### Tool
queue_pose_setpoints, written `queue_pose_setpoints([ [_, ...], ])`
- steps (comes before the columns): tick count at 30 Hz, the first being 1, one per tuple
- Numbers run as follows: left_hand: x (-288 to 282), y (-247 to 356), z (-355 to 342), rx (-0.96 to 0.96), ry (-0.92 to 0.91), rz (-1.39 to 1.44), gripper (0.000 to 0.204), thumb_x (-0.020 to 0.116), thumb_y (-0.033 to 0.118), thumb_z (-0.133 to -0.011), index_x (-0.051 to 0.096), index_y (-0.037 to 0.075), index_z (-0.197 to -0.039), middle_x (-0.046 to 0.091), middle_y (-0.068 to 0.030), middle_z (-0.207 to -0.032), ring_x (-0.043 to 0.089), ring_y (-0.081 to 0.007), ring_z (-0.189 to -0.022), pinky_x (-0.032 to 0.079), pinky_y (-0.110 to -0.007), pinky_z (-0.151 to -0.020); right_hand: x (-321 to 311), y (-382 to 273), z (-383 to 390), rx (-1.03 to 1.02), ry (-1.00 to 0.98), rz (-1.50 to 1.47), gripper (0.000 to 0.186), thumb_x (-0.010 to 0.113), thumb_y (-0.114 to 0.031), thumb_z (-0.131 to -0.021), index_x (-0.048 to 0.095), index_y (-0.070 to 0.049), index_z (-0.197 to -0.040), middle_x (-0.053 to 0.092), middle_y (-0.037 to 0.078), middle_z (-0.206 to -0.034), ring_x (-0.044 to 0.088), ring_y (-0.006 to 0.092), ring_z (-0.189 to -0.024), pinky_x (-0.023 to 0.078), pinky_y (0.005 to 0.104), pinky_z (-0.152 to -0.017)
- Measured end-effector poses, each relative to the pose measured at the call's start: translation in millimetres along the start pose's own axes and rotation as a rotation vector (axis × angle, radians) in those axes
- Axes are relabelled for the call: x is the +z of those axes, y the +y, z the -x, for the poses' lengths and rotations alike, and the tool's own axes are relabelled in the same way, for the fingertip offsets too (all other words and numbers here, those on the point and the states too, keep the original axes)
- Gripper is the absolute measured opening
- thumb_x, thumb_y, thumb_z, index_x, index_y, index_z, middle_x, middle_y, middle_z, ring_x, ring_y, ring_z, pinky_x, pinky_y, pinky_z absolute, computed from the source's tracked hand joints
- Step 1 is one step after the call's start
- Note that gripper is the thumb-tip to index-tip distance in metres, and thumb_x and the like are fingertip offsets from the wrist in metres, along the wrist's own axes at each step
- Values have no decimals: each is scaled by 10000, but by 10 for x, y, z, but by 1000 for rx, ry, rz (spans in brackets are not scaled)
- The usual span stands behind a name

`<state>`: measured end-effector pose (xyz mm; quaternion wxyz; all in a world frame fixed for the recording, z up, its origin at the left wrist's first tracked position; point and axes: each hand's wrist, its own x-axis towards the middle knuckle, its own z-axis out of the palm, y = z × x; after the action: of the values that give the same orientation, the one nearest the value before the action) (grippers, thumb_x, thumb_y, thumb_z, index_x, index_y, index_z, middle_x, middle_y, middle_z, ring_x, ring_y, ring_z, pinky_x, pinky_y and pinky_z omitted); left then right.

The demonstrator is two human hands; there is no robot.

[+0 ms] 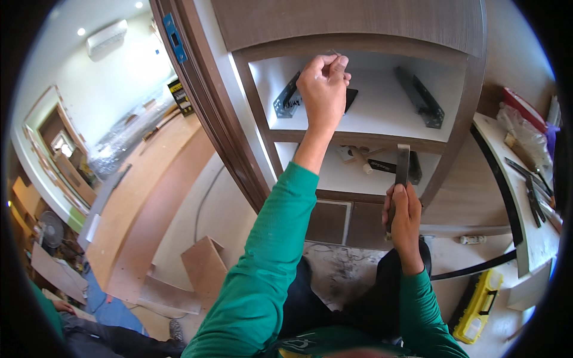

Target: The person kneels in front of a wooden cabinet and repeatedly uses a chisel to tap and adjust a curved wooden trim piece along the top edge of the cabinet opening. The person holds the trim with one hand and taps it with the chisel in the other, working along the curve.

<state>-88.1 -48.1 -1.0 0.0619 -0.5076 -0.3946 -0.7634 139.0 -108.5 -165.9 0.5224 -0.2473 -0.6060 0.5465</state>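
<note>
My left hand (325, 89) is raised before the upper opening of a brown cabinet (358, 143). Its fingers are pinched together, and a thin wisp shows above the fingertips, too small to name. Lower and to the right, my right hand (404, 218) is wrapped round a chisel (403, 164), its flat metal blade pointing up in front of the lower opening. Inside the white upper compartment, a dark drawer runner (421, 98) is on the right wall and another drawer runner (287, 98) on the left. A small black piece behind my left wrist is partly hidden.
Small parts and a black box (382, 166) lie in the lower compartment. At right, a worktop (501, 149) holds pliers (531, 194) and plastic bags. A yellow toolbox (476, 307) stands on the floor. A long wooden counter (143, 185) is at left; another person's leg (113, 337) is lower left.
</note>
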Motion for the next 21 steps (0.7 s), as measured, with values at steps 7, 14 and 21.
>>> queue_pose_setpoints([
  [7,-162,-56,-76,-86,-58,-73,216,769,150,-1031,718,-59,-1049,739,-68,-815,709,-121,-680,569,-270,-636,127,-1093,-240,-162,38,516,295,505,-321,-1175,557,-55,-1059,554,63,-759,571,141,-631,457,335,-570],
  [14,-368,17,-68,-162,-188,-18,293,707,254,-1076,721,-38,-1091,711,-51,-840,692,-101,-695,570,-268,-664,286,-1976,-542,-663,80,1399,219,550,-243,-1133,550,-23,-1135,700,237,-964,663,486,-853,529,571,-787],
  [21,-195,101,244,-468,-31,488,521,646,394,-1118,642,-87,-1319,710,-107,-1024,714,-126,-837,584,-261,-737,541,-2474,-1092,-702,-144,1779,239,612,-239,-1060,678,-46,-1187,757,231,-1034,717,451,-1025,564,546,-893],
])
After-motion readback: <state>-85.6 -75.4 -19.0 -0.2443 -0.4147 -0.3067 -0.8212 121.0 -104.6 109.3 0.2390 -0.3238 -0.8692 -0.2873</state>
